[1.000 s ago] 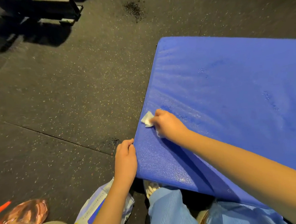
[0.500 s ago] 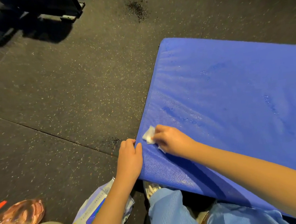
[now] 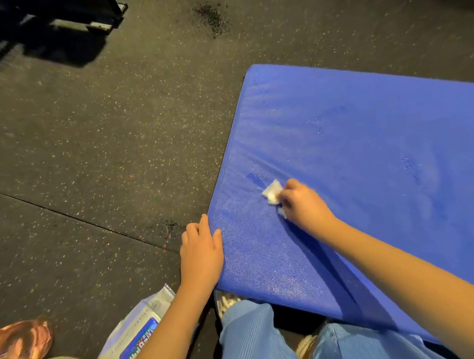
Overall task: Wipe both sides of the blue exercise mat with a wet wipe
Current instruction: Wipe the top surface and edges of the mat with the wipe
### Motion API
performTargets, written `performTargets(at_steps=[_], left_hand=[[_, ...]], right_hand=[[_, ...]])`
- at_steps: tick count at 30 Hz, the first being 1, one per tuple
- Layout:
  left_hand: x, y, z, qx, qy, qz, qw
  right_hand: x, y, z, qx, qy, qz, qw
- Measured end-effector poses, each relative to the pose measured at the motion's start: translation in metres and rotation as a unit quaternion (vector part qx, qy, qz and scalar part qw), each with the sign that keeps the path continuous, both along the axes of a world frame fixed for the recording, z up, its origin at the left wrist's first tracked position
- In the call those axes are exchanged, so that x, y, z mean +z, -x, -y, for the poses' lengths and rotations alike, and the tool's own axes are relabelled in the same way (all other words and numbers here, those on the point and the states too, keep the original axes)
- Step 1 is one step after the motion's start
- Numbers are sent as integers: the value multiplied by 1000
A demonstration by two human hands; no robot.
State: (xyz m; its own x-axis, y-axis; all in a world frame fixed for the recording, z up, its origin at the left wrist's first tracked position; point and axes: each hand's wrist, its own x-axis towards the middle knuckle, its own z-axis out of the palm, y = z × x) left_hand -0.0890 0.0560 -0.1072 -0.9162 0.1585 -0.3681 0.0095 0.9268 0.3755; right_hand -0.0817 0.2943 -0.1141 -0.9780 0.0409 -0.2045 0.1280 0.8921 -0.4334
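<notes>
Since a moment ago the wet wipe (image 3: pixel 272 191) has slid inward from the left edge of the blue exercise mat (image 3: pixel 366 150), toward two o'clock. A dark damp streak shows at its eleven o'clock. The top side looks mid-wipe, the underside not yet reached. The mat spreads from centre to three o'clock. The right hand (image 3: pixel 304 204) pinches the wipe, arm stretched across. At the wipe's seven o'clock the left hand (image 3: pixel 201 254) grips the mat's edge, thumb on top.

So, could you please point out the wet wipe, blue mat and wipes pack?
wet wipe (image 3: pixel 271 191): head view, exposed white corner.
blue mat (image 3: pixel 366 150): head view, bare top surface.
wipes pack (image 3: pixel 138 341): head view, printed label.
</notes>
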Motion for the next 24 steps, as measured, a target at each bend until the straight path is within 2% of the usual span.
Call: performTargets(at_steps=[1, 2, 5, 7, 9, 11, 12, 13, 16, 18, 20, 23, 24], left_hand=[[0, 0, 0, -2, 7, -1, 1000], [1, -1, -1, -4, 14, -4, 1000], [4, -2, -2, -39, 25, -36, 998], [3, -1, -2, -90, 20, -64, 994], [1, 0, -2, -122, 19, -68, 990], [-1, -1, -1, -126, 18, -63, 990], [-1, -1, -1, -127, 17, -61, 990], [-1, -1, 0, -128, 15, -64, 990], [-1, -1, -1, -124, 8, -45, 991], [-2, 1, -1, -115, 0, -39, 993], [-3, 4, -4, -108, -12, -45, 993], [-1, 8, -8, -103, -5, -53, 993], [0, 9, -9, -106, 4, -57, 993]], right_hand=[[-2, 0, -1, -42, -10, -9, 999], [-2, -4, 5, -43, 2, -18, 999], [7, -30, 30, 112, 85, -20, 990], [7, -30, 19, 161, 73, -5, 984], [-3, -13, -6, 88, 39, -23, 995], [-11, -2, -20, -42, -2, -32, 999], [-12, -2, -17, -79, -10, -30, 996], [-10, -6, -8, -74, 6, -25, 997], [4, -35, 22, 90, 94, -14, 991], [8, -39, 13, 144, 85, 7, 986], [1, -23, -10, 80, 49, -3, 996], [-10, -4, -22, -82, -9, -21, 996], [-10, -4, -16, -93, 0, -28, 995]])
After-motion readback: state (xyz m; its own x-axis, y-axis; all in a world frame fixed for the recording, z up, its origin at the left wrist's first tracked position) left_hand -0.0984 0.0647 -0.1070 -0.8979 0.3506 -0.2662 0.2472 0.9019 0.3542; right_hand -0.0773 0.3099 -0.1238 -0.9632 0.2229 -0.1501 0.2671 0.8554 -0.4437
